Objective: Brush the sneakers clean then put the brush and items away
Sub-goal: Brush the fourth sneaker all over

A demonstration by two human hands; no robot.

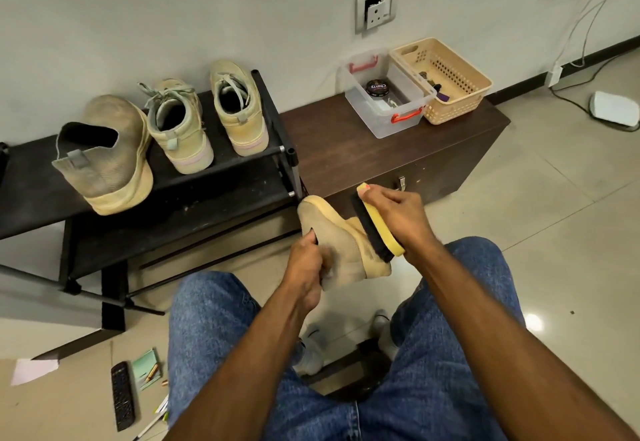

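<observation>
A tan sneaker point(337, 238) hangs in the air above my knees, and my left hand point(306, 267) grips it at the collar with fingers tucked inside. My right hand point(393, 214) holds a yellow-backed brush point(375, 229) whose black bristles press against the sneaker's side near the sole. Three more sneakers stand on a black shoe rack point(221, 182): a grey-tan one point(104, 155) at the left and a pale pair point(180, 125) point(239, 106) beside it.
On a dark wooden bench point(346, 150) sit a clear plastic box point(384, 92) holding a polish tin point(376, 87) and a beige basket point(441, 79). A remote point(122, 395), a notepad and pens lie on the floor at left. Cables and a white device are at far right.
</observation>
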